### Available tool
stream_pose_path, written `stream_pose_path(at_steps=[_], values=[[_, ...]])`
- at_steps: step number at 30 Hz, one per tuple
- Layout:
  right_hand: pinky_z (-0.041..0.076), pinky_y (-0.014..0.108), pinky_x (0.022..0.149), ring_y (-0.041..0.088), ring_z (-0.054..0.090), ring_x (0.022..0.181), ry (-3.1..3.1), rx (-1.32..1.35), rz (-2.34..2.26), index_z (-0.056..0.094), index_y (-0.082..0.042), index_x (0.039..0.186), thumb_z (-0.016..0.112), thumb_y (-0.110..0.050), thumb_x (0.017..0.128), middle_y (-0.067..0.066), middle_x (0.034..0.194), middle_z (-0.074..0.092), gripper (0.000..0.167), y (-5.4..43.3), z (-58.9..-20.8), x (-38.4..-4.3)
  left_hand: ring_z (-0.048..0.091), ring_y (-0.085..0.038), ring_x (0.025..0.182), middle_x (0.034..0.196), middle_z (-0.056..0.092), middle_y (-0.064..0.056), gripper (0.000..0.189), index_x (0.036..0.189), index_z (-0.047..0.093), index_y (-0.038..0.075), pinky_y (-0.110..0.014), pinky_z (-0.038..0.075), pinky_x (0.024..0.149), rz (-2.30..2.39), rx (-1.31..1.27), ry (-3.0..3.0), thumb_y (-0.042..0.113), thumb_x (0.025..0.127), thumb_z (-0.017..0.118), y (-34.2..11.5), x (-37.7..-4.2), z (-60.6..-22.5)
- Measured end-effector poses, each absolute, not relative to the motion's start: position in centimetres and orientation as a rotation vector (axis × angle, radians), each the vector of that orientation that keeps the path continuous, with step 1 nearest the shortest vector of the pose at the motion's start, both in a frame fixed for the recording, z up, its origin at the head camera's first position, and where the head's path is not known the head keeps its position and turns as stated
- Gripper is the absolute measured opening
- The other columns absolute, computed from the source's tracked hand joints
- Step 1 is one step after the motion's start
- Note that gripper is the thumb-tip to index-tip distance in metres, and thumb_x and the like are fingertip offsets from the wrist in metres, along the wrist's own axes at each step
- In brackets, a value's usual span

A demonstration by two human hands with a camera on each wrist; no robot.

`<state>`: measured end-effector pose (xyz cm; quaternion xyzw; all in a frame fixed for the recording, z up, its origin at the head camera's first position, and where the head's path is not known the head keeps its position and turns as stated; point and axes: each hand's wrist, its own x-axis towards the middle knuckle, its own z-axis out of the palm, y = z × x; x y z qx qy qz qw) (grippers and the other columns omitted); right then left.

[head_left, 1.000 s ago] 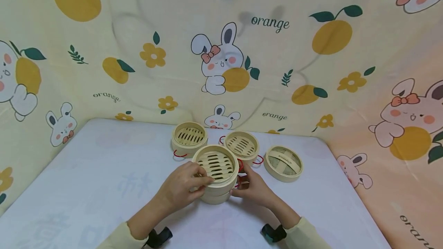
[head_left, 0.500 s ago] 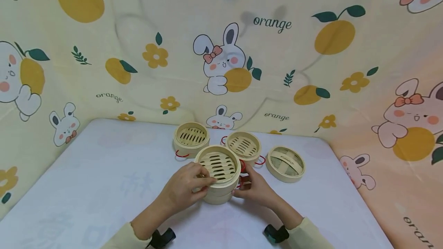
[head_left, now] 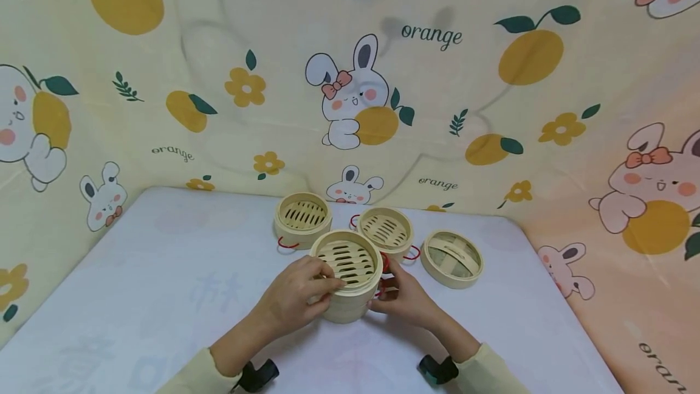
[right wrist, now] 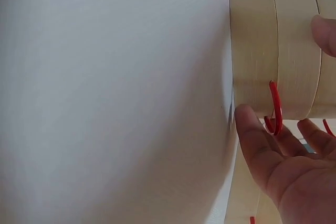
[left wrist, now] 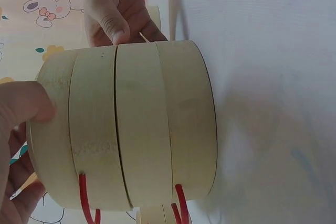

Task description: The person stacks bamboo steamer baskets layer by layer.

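Note:
Two round bamboo steamer baskets stand stacked on the table in the head view. The upper basket (head_left: 350,263) shows a slatted floor; the lower basket (head_left: 346,312) sits under it. A thin dark seam runs between them in the left wrist view. My left hand (head_left: 298,297) pinches the upper basket's near-left rim, with a fingertip over the edge. On the stack's right side, my right hand (head_left: 407,297) holds the lower basket, thumb in front and fingers bent behind. A red cord loop (right wrist: 276,109) hangs beside its fingers in the right wrist view.
Behind the stack stand another slatted steamer basket (head_left: 302,214) at left and one (head_left: 385,230) at right, both with red loops. A bamboo lid (head_left: 452,259) with a strap handle lies to their right. The white table (head_left: 164,278) meets a patterned cloth backdrop (head_left: 284,35).
The seam between the stacked baskets, plain in the head view a second ago, is now hardly visible there. Both hands keep the same hold. The view has shifted slightly.

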<state>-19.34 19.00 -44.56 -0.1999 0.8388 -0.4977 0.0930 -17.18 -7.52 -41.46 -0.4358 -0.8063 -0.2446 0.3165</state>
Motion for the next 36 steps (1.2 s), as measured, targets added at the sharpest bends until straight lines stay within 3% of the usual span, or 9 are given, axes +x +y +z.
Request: stream_pose_path(at_steps=[8,16,21,26,29,36], values=[[0.057,0.037,0.079,0.027,0.062,0.096,2.473,-0.587,-1.523,0.031,-0.011,0.144,0.082,-0.014,0.074,0.018,0.123,0.052,0.087,19.5,-44.4,-19.2,0.057,-0.011,0.092,0.094,0.061,0.005,0.028,0.096,0.076,0.019,-0.025,0.049,0.079,-0.681,-1.144,-2.170,0.010,0.069,0.078,-7.5,-17.2,-41.4],[0.053,0.046,0.090,0.034,0.058,0.115,2.579,-0.580,-1.475,0.032,-0.016,0.144,0.084,-0.019,0.072,0.014,0.132,0.052,0.088,20.1,-43.8,-19.5,0.053,-0.006,0.091,0.097,0.059,0.006,0.033,0.104,0.073,0.017,-0.014,0.046,0.072,-0.762,-1.045,-2.202,0.014,0.071,0.077,-8.7,-17.2,-40.8],[0.052,0.048,0.091,0.036,0.056,0.119,2.587,-0.671,-1.498,0.028,-0.012,0.147,0.083,-0.023,0.073,0.013,0.136,0.051,0.092,19.7,-43.0,-19.4,0.054,-0.008,0.097,0.105,0.061,0.004,0.036,0.109,0.071,0.016,-0.023,0.050,0.077,-0.803,-0.936,-2.268,0.015,0.074,0.075,-10.1,-17.6,-40.3],[0.051,0.047,0.091,0.030,0.052,0.123,2.602,-0.719,-1.515,0.029,-0.019,0.147,0.083,-0.025,0.073,0.011,0.138,0.050,0.092,19.1,-42.4,-19.4,0.056,-0.014,0.105,0.109,0.061,0.002,0.038,0.111,0.070,0.013,-0.033,0.053,0.085,-0.815,-0.880,-2.290,0.014,0.073,0.074,-11.5,-18.8,-40.0],[0.052,0.046,0.091,0.028,0.051,0.122,2.614,-0.728,-1.513,0.030,-0.022,0.147,0.084,-0.025,0.072,0.010,0.138,0.050,0.092,19.1,-42.2,-19.5,0.055,-0.014,0.102,0.107,0.061,0.003,0.038,0.110,0.070,0.013,-0.033,0.052,0.083,-0.832,-0.843,-2.295,0.013,0.072,0.075,-12.0,-19.5,-40.2],[0.052,0.047,0.087,0.028,0.051,0.122,2.627,-0.740,-1.495,0.033,-0.014,0.147,0.085,-0.025,0.071,0.009,0.137,0.050,0.092,18.9,-41.8,-19.4,0.057,-0.018,0.102,0.107,0.063,0.001,0.034,0.107,0.071,0.013,-0.038,0.052,0.084,-0.896,-0.735,-2.345,0.012,0.073,0.075,-12.8,-21.4,-41.5]])
